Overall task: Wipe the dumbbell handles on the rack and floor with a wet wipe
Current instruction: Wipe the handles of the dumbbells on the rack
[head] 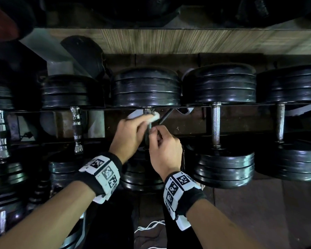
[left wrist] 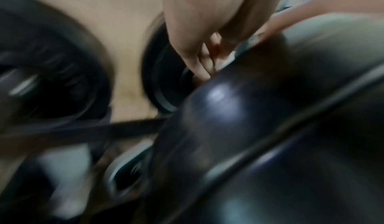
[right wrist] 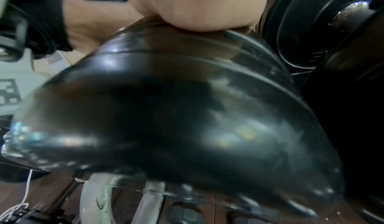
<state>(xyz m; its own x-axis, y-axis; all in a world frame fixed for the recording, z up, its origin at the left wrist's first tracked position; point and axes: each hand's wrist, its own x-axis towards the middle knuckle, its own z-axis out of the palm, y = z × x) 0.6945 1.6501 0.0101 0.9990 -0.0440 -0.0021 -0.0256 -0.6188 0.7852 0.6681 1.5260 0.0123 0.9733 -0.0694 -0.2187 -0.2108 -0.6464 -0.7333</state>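
The left hand [head: 128, 135] presses a white wet wipe [head: 153, 118] around the middle dumbbell's handle [head: 148, 112] on the rack [head: 196, 106]; the right hand [head: 164, 146] pinches the handle lower down.

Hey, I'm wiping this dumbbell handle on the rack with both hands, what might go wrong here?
The left hand holds the wipe right against the weight plates, so fingers might get pinched if the dumbbell rolls. The right hand pinches the handle only lightly, so it may not steady it.

black dumbbell plates [head: 145, 87]; white wet wipe [head: 154, 118]; black-and-white checkered wristbands [head: 104, 172]; chrome handle [head: 76, 129].
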